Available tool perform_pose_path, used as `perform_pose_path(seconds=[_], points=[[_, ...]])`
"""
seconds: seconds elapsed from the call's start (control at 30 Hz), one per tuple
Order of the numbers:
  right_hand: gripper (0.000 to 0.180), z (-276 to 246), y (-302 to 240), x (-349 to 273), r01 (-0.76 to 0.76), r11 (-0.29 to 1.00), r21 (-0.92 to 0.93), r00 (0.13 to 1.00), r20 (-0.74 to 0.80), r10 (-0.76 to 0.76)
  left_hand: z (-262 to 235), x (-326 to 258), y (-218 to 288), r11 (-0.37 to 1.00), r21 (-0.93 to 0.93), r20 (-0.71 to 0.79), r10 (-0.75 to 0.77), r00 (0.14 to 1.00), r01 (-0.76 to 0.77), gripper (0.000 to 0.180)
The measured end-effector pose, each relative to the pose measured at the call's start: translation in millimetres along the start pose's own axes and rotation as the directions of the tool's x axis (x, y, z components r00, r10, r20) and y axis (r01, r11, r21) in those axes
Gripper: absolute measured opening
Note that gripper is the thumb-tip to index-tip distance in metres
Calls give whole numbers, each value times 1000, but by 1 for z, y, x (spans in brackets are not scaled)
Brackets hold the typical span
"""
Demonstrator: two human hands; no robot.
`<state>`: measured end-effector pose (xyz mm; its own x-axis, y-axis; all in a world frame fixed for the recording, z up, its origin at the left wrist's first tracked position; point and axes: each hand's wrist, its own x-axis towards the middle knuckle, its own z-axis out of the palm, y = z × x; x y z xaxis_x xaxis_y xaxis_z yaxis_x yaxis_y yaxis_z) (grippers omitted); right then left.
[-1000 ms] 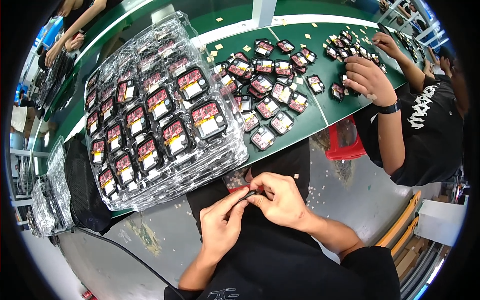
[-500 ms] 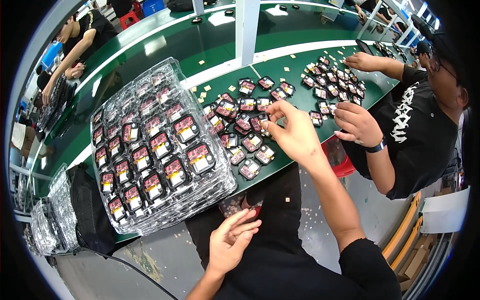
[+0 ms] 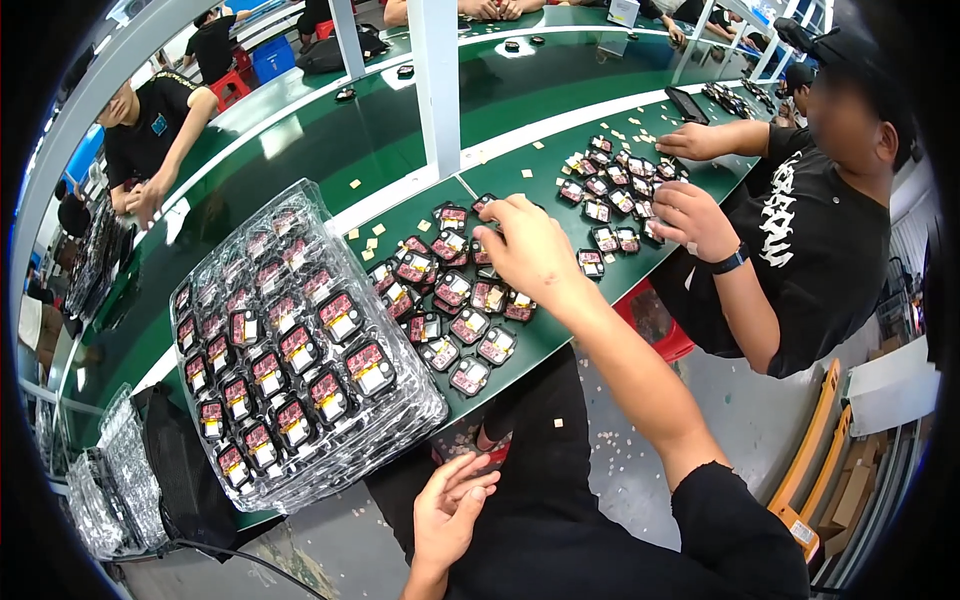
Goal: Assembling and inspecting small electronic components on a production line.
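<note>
My right hand (image 3: 535,248) reaches over the pile of small black square electronic modules (image 3: 453,288) with pink-red circuit boards and white labels. Its fingers are curved, with thumb and fingertips apart, close to a module (image 3: 483,204) at the pile's far edge; nothing shows held between them. The palm hides some of the modules. Low over my lap, my left hand (image 3: 448,512) is empty, palm turned up and fingers loosely extended. Left of the pile lies a stack of clear plastic trays (image 3: 400,415), its top one filled with rows of similar modules (image 3: 370,367).
At the right a co-worker's hands (image 3: 697,222) are beside another module pile (image 3: 620,180). Pale small squares (image 3: 372,243) dot the green table (image 3: 520,358). A white post (image 3: 437,90) rises behind the modules. A black mesh bag (image 3: 185,470) and more plastic trays (image 3: 105,500) are at the left.
My right hand has moved farther over the pile toward its far edge, and its fingers have spread from a pinch at a module. The view has shifted; my left hand stays over my lap.
</note>
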<state>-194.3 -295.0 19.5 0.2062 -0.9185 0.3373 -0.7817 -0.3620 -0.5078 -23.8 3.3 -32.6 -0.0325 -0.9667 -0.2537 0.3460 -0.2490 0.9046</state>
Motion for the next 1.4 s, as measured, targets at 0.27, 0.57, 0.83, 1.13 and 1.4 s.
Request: perform_pose_path(seconds=[0.27, 0.57, 0.83, 1.13, 1.4], points=[[22, -28, 76, 8, -304, 828, -472, 946, -45, 321, -4, 1, -7, 999, 11, 12, -45, 999, 45, 48], [29, -16, 59, -5, -40, 978, -204, 990, 128, 67, -4, 3, -7, 997, 30, 21, -65, 998, 65, 47], [32, -23, 88, 29, -359, 874, -326, 929, -220, 299, -4, 2, -7, 994, 0, 17, -105, 994, 105, 45], [37, -15, 87, 46, -268, 881, -391, 955, 12, 296, -3, 1, -18, 995, -14, 8, -99, 995, 99, 45], [32, 2, 70, 23, -238, 841, -486, 960, 14, 280, -6, 3, -11, 995, 66, 84, -73, 994, 68, 49]])
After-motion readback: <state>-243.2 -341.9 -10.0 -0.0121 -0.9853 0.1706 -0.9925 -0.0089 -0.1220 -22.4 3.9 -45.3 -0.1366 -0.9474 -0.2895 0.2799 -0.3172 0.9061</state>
